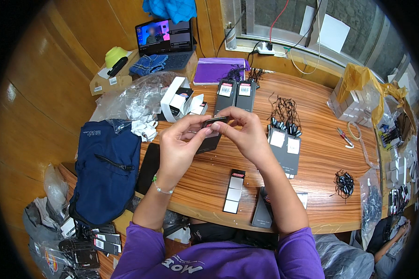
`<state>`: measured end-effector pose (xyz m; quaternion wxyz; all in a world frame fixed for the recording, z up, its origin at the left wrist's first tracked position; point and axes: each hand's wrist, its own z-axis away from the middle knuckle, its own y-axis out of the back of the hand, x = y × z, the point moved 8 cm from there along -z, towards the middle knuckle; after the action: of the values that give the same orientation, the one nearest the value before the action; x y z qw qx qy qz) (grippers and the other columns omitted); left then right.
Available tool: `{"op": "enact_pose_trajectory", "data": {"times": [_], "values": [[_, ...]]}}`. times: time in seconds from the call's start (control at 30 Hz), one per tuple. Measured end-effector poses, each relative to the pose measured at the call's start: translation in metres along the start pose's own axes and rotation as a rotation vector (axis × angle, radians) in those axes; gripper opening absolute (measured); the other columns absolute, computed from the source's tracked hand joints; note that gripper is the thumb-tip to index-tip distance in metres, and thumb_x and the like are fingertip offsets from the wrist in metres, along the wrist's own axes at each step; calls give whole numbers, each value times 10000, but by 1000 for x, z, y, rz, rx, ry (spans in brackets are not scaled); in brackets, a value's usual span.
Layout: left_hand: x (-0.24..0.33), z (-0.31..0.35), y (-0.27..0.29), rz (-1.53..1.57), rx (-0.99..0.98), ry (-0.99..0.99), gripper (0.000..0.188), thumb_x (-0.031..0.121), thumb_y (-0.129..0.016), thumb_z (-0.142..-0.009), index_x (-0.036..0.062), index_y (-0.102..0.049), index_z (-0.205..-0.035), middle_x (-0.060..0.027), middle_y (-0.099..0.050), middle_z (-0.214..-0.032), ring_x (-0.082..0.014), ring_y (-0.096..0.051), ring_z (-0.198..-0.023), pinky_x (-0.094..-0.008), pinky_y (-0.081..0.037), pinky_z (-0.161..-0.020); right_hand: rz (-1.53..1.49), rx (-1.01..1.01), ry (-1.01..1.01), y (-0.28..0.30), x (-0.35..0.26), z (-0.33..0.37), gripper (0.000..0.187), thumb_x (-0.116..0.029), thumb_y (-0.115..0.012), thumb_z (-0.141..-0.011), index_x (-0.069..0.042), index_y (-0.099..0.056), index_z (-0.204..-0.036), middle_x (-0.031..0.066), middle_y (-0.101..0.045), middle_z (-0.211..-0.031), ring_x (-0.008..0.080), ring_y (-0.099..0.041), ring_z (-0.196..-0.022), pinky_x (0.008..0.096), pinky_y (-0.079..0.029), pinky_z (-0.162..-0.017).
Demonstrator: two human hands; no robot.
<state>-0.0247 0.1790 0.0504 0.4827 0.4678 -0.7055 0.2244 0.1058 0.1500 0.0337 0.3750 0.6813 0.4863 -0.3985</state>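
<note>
Over the middle of the table, my left hand (180, 142) and my right hand (245, 136) are closed on a dark hang tag (209, 144). Both hands pinch its upper end between thumb and fingers, and its lower part hangs below them. A strip of white stickers with a black and red header (234, 191) lies on the wood under my right forearm. Beside it, a stack of dark tags (262, 215) is partly hidden by that forearm. Right of my right hand lie two stacks of stickered dark tags (284, 156) with black cords gathered at their tops.
Two more tag stacks (226, 98) stand beyond my hands, near a purple folder (219, 72). A white open box (174, 100) and clear plastic (125, 100) lie left, above a blue bag (106, 169). Cutters (345, 138) and a black cord bundle (344, 184) are right. A laptop (165, 39) stands behind.
</note>
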Motion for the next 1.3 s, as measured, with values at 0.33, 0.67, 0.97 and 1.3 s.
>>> {"op": "enact_pose_trajectory", "data": {"times": [0.33, 0.67, 0.97, 1.3], "values": [[8, 0, 3, -19, 26, -43, 210, -52, -603, -790, -37, -623, -999, -97, -645, -907, -152, -637, -823, -225, -519, -724, 81, -14, 13, -1, -11, 3, 179, -136, -609, -829, 19, -614, -918, 76, -640, -759, 116, -570, -664, 255, -452, -622], [42, 6, -3, -414, 12, -452, 215, -126, -647, -671, 0, -660, -845, -94, -634, -798, -172, -619, -734, -241, -494, -634, -506, -115, -199, -4, 0, 7, 76, -74, -569, -804, -10, -607, -817, 23, -592, -826, 90, -531, -777, 227, -411, -738], [49, 12, -14, -405, -175, -539, 225, -114, -668, -622, 26, -665, -799, -82, -642, -786, -181, -624, -721, -255, -499, -632, -524, -485, -289, -14, 0, 15, 87, -105, -603, -796, -19, -591, -786, 4, -561, -820, 71, -496, -770, 212, -384, -694], [45, 10, -13, -380, -140, -534, 203, -72, -659, -658, 35, -682, -828, -72, -638, -791, -180, -629, -717, -256, -507, -619, -373, -373, -154, 2, -12, 11, 154, -188, -574, -863, -38, -564, -832, -3, -560, -817, 68, -495, -760, 206, -384, -699]]}}
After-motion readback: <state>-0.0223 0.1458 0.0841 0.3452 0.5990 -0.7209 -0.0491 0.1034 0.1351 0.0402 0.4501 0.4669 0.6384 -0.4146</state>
